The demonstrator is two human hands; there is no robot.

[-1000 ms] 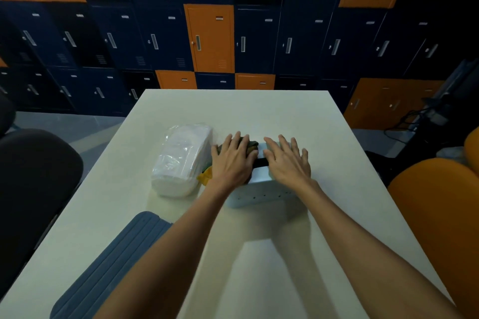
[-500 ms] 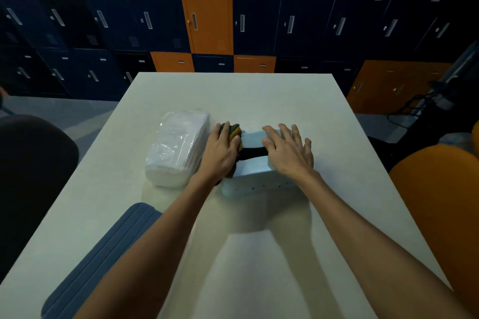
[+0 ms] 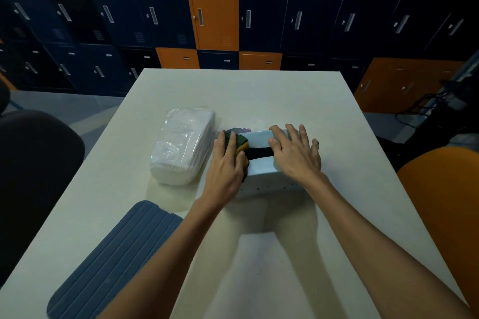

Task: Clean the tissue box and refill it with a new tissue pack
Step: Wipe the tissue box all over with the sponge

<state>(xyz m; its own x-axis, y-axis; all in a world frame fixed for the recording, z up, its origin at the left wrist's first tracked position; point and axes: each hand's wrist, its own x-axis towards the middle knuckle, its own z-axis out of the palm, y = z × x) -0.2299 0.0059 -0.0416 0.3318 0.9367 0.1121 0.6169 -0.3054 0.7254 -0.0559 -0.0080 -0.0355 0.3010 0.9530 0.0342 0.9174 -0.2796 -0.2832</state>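
Pale table (image 3: 298,90) before navy and orange lockers (image 3: 212,10); dark chair (image 3: 33,163) left, orange chair (image 3: 445,189) right

tissue pack (image 3: 182,147): glossy plastic | table (image 3: 259,96): matt | tissue box (image 3: 269,184): perhaps plastic

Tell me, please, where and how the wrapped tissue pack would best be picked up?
Probably across its narrow width at the middle, coming from above. The tissue pack lies flat on the table, long sides running away from the person, so thumb and fingers should span them. Its soft wrap likely gives; squeeze gently.
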